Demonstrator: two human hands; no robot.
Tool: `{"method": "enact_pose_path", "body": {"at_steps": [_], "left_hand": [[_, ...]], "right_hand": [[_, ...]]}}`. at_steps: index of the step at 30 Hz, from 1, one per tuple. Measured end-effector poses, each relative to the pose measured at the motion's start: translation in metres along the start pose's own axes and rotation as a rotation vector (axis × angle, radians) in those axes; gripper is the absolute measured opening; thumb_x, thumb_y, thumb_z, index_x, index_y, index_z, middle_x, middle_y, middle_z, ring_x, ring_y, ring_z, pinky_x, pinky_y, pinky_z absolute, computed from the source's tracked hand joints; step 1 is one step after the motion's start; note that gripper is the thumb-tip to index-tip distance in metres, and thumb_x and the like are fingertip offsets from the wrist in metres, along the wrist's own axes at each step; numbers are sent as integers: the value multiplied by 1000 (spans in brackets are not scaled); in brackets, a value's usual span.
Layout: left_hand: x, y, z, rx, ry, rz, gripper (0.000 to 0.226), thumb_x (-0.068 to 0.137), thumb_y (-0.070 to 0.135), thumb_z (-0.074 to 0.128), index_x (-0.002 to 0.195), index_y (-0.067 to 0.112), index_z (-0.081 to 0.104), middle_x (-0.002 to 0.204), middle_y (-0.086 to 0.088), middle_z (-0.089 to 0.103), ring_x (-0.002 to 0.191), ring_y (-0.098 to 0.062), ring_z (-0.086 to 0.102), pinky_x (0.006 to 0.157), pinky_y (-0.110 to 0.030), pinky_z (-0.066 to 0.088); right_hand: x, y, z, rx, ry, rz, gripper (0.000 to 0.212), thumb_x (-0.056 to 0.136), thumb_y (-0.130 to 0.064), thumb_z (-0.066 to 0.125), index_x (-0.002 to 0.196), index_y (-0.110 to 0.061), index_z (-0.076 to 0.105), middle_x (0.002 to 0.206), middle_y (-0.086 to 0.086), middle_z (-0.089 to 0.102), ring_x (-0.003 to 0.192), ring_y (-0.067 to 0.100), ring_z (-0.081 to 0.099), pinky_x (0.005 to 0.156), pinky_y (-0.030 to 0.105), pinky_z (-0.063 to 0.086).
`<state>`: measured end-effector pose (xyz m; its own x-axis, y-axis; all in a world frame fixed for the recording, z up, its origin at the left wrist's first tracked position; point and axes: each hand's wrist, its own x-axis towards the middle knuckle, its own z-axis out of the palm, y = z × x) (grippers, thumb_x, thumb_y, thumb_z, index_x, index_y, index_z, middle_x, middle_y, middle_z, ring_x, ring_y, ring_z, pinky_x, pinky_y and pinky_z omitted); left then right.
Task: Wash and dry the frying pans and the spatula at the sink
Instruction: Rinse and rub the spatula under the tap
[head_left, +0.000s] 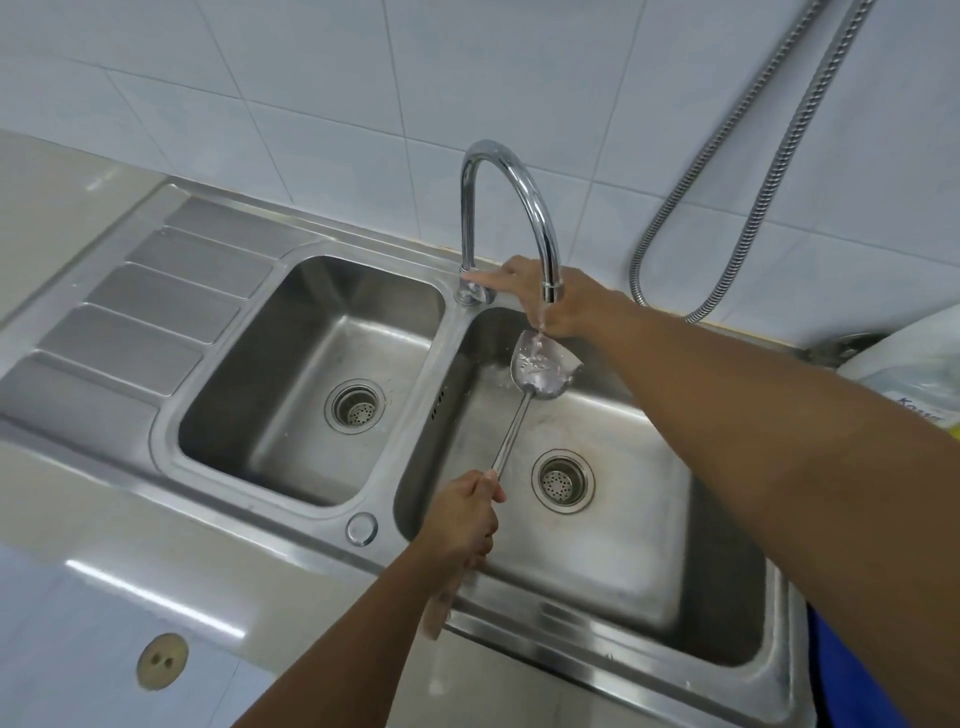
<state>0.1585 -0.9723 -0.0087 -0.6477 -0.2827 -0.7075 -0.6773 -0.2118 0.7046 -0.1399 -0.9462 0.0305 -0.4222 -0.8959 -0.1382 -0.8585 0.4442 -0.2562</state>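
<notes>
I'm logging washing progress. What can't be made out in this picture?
All in the head view:
1. No frying pans are in frame, so their state cannot be told.
2. The faucet spout crosses the right hand, so its grip at the tap base is unclear.
3. The spatula handle end below the left hand is blurred.
4. The bag is cut off by the right edge, and its label is unreadable.

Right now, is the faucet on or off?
On: a thin stream of water falls from the faucet spout onto the spatula, splashing in the right basin.
</notes>
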Motion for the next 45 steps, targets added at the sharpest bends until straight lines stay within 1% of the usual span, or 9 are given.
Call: {"method": "enact_pose_path", "body": {"at_steps": [7,11,15,18,24,29,35,41,45], "left_hand": [[10,-1,-6,45,-8,12,33,112,35,36,96,11,53,56,0,35,44,-12,27,45,-23,21],[15,-2,-10,78,-14,15,33,112,35,37,97,10,54,55,1,36,43,-12,28,44,-22,22],[16,-5,-10,122,-20,45,35,111,35,42,104,3,56,58,-3,42,43,-12,35,43,-23,32],[13,0,-9,198,9,98,27,108,29,52,110,3,55,69,-10,56,46,-14,49,42,-24,44],[14,4,2,430,70,169,15,105,28,57,111,14,54,92,-12,70,67,-15,58,57,-25,47],[14,-2,19,510,99,246,31,102,46,57,110,17,63,98,-5,71,88,-21,67,82,-34,53],[12,-7,46,564,123,289,42,105,48,50,107,15,75,93,-5,74,99,-26,65,91,-37,51],[2,-8,63,569,124,290,37,105,46,51,104,19,75,75,9,62,93,-24,60,83,-35,47],[-1,-8,67,547,100,267,34,105,44,51,104,20,74,75,4,63,92,-32,62,78,-36,52]], "right_hand": [[23,4,3,-353,89,-28,61,101,-24,39,148,-60,24,101,-8,61,81,17,56,69,30,41],[14,8,4,-167,97,114,63,100,-29,24,144,-70,6,85,-3,59,76,25,61,75,39,54],[2,-5,17,272,202,211,65,96,-17,35,142,-63,35,71,-9,53,64,21,57,65,31,50],[-35,-4,36,350,281,307,45,97,-4,40,131,-22,64,93,6,66,87,25,65,80,33,53],[-164,14,98,275,422,362,49,87,6,52,131,-14,64,122,5,62,109,22,59,97,39,52],[-268,56,109,-73,510,744,54,77,-9,63,131,-8,56,124,17,57,111,36,54,100,49,45],[-336,100,113,-75,172,1423,73,92,-61,45,151,-22,24,155,28,26,140,54,25,111,76,18],[-331,80,123,-36,576,1233,37,97,-27,59,127,-7,52,110,34,50,99,48,51,84,57,44],[-287,31,101,85,610,765,43,99,-26,46,142,-25,45,103,18,51,93,33,49,83,45,41]]}}
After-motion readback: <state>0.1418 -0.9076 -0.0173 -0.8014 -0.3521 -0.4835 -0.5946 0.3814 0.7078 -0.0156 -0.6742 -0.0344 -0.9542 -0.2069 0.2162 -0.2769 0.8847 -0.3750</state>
